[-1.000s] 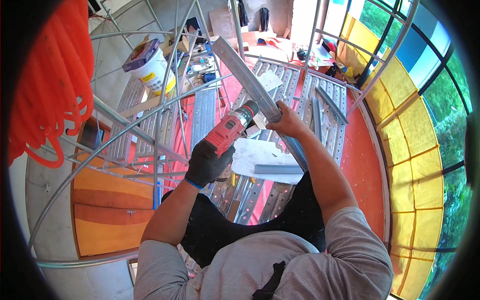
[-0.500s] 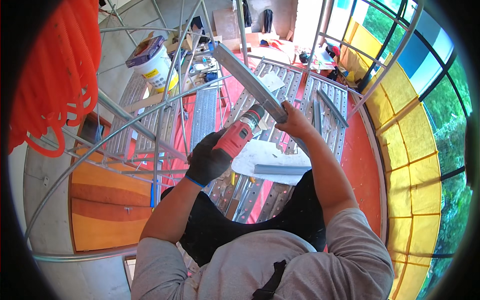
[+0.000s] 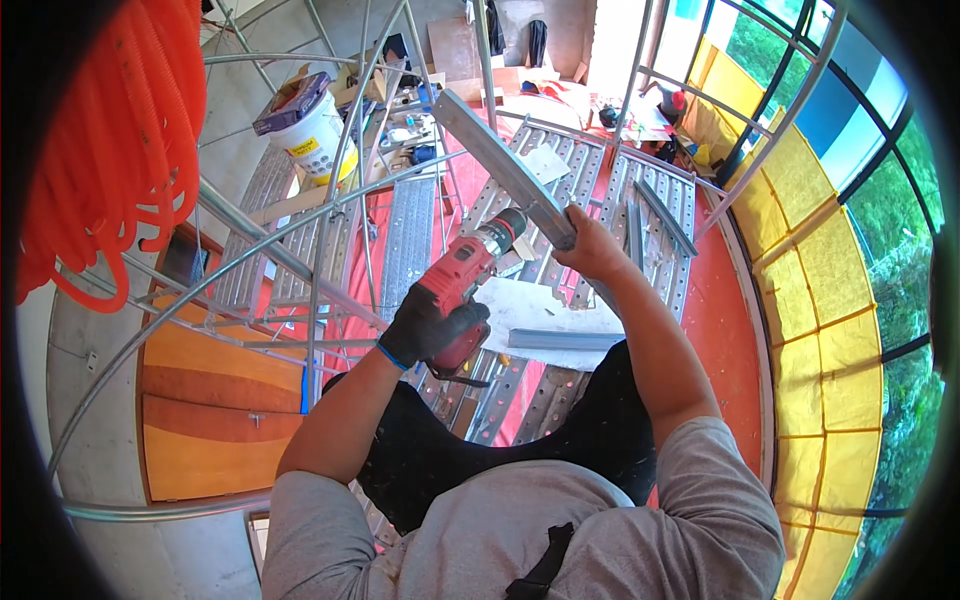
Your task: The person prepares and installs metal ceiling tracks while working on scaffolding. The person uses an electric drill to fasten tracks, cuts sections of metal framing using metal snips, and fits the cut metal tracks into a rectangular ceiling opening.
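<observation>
My left hand [image 3: 428,326], in a dark glove with a blue cuff edge, is closed around a red cordless drill [image 3: 458,270]. Its chuck points up and to the right, close to the side of a grey metal channel [image 3: 500,158]. Gripping the near end of that channel is my bare right hand [image 3: 592,245], with the far end rising up and left. Whether the drill's tip touches the metal I cannot tell. Below my hands, a short channel piece [image 3: 563,339] lies on a white board [image 3: 545,310].
Perforated metal planks [image 3: 480,400] form the platform, with more channels [image 3: 664,216] at the right. Scaffold tubes [image 3: 325,215] cross on the left, near a white bucket [image 3: 318,135]. Coiled orange hose [image 3: 110,150] hangs upper left. Another person [image 3: 668,100] is far off.
My left hand has rolled the drill, so its side and lower handle now show. The hand sits slightly lower on it. My right hand and the channel have barely shifted.
</observation>
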`<move>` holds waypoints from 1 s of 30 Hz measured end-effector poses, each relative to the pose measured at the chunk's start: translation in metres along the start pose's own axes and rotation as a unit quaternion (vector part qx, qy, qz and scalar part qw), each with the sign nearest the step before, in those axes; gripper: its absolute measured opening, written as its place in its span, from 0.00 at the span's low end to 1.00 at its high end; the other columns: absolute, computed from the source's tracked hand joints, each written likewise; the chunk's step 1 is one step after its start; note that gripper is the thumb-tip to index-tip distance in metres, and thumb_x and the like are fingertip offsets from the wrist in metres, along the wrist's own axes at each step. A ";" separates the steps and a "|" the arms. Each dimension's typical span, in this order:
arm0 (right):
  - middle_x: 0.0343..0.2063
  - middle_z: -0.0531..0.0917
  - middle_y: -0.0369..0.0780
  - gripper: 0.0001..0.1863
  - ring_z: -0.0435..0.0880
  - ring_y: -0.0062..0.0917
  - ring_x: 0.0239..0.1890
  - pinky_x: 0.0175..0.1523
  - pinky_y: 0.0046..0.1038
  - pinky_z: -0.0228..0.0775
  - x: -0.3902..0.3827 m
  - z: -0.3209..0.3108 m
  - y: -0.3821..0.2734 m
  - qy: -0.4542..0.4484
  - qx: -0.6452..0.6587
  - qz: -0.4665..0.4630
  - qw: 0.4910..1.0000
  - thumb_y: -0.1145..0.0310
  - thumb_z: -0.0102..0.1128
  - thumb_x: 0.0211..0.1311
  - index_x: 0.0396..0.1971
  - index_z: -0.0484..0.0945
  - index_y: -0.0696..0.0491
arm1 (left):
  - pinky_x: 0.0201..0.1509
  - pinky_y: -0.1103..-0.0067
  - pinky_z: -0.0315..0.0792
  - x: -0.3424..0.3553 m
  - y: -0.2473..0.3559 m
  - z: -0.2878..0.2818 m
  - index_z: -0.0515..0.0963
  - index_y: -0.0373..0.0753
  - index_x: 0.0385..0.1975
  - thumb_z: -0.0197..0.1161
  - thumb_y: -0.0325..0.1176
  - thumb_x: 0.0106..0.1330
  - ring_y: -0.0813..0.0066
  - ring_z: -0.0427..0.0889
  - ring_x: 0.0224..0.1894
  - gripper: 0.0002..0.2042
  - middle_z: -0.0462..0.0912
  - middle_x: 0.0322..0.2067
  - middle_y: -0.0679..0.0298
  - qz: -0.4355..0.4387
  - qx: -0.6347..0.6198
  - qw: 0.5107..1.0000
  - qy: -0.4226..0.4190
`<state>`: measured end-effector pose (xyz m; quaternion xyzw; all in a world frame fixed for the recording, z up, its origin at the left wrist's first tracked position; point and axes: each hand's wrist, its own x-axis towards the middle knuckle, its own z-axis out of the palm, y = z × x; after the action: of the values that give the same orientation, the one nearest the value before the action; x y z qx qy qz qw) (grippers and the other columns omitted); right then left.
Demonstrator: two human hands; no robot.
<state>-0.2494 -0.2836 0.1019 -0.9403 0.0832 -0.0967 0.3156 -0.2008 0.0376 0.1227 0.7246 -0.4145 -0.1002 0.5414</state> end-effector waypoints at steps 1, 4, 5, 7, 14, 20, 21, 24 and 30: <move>0.39 0.84 0.57 0.35 0.84 0.54 0.45 0.50 0.45 0.75 0.001 0.001 0.002 0.000 0.000 0.000 1.000 0.64 0.76 0.45 0.53 0.69 0.59 | 0.41 0.68 0.77 0.001 0.004 0.002 0.74 0.38 0.60 0.75 0.38 0.59 0.63 0.83 0.33 0.29 0.84 0.34 0.57 0.008 0.016 1.000 0.001; 0.40 0.84 0.57 0.36 0.84 0.54 0.45 0.50 0.45 0.75 0.002 0.003 0.004 0.001 -0.015 -0.003 1.000 0.64 0.76 0.45 0.54 0.69 0.59 | 0.41 0.68 0.77 0.001 0.000 0.002 0.75 0.38 0.60 0.75 0.38 0.59 0.61 0.83 0.33 0.29 0.84 0.34 0.56 0.013 0.026 1.000 0.009; 0.39 0.84 0.56 0.34 0.84 0.53 0.45 0.50 0.46 0.75 0.001 0.004 0.003 0.003 -0.016 -0.006 1.000 0.64 0.73 0.47 0.54 0.70 0.57 | 0.41 0.67 0.77 0.000 -0.002 0.001 0.76 0.38 0.58 0.75 0.39 0.59 0.59 0.84 0.34 0.28 0.84 0.35 0.54 0.010 0.020 1.000 0.014; 0.37 0.85 0.55 0.31 0.85 0.53 0.45 0.49 0.48 0.75 0.002 0.005 0.002 0.004 -0.018 -0.010 1.000 0.64 0.70 0.48 0.53 0.70 0.55 | 0.41 0.65 0.78 -0.002 -0.006 -0.004 0.77 0.38 0.56 0.74 0.39 0.59 0.56 0.85 0.35 0.26 0.85 0.35 0.53 0.016 0.100 0.995 0.000; 0.43 0.84 0.58 0.40 0.84 0.53 0.48 0.54 0.43 0.75 0.000 -0.004 0.000 -0.030 -0.007 0.013 0.999 0.63 0.77 0.46 0.58 0.68 0.62 | 0.41 0.62 0.79 -0.006 -0.012 -0.005 0.79 0.38 0.51 0.73 0.42 0.60 0.49 0.86 0.37 0.22 0.86 0.36 0.50 0.072 0.190 0.979 -0.010; 0.45 0.83 0.58 0.41 0.84 0.52 0.50 0.55 0.42 0.75 0.000 -0.007 0.000 -0.022 0.005 0.014 1.000 0.62 0.77 0.45 0.59 0.68 0.62 | 0.42 0.64 0.79 -0.003 -0.010 -0.003 0.79 0.38 0.53 0.73 0.41 0.60 0.51 0.85 0.36 0.24 0.85 0.37 0.51 0.049 0.075 0.996 0.030; 0.46 0.83 0.58 0.41 0.84 0.52 0.50 0.55 0.42 0.75 0.000 -0.006 0.001 -0.030 0.004 0.015 0.999 0.62 0.77 0.45 0.59 0.68 0.62 | 0.42 0.64 0.79 -0.003 -0.012 -0.003 0.79 0.38 0.53 0.73 0.41 0.60 0.51 0.85 0.36 0.24 0.85 0.37 0.51 0.049 0.075 0.995 0.031; 0.45 0.83 0.58 0.41 0.84 0.52 0.50 0.55 0.42 0.75 0.001 -0.005 0.001 -0.024 0.006 0.013 1.000 0.63 0.77 0.45 0.58 0.69 0.62 | 0.41 0.65 0.79 -0.004 -0.014 -0.006 0.78 0.38 0.53 0.73 0.42 0.59 0.52 0.86 0.35 0.24 0.86 0.36 0.52 0.045 0.068 0.996 0.030; 0.45 0.83 0.59 0.41 0.84 0.52 0.50 0.56 0.41 0.75 0.003 -0.005 0.007 -0.026 0.006 0.017 0.999 0.62 0.77 0.44 0.58 0.69 0.62 | 0.40 0.65 0.79 -0.003 -0.009 -0.007 0.78 0.38 0.52 0.73 0.41 0.60 0.53 0.86 0.35 0.23 0.86 0.36 0.52 0.058 0.103 0.993 0.003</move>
<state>-0.2483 -0.2926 0.1014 -0.9390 0.0900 -0.0672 0.3251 -0.1947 0.0455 0.1168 0.7514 -0.4625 -0.0236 0.4700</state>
